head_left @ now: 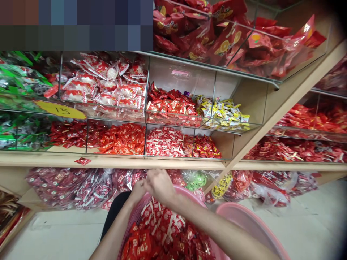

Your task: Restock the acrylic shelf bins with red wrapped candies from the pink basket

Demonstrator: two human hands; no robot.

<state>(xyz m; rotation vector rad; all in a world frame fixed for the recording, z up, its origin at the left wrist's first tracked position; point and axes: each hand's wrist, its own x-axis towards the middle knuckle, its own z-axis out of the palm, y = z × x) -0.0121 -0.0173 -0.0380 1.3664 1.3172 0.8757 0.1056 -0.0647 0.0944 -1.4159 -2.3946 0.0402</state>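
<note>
My left hand (140,189) and my right hand (162,185) meet close together over the far rim of a pink basket (193,196). Both are closed, with the right fingers curled into a fist against the left hand. Whatever lies between the fingers is hidden. Below my wrists, the basket holds many small wrapped candies (162,224), red-and-white ones toward the far side and plain red ones nearer me. Just beyond my hands, clear plastic bags of red candies (123,179) lie under the lowest shelf.
A second pink tub (240,209) stands to the right on the tiled floor (311,216). Ahead rises a wooden shelf (108,160) with clear-fronted bins of wrapped sweets. One loose red packet (82,161) lies on its ledge. A yellow tag (61,109) reads 15.
</note>
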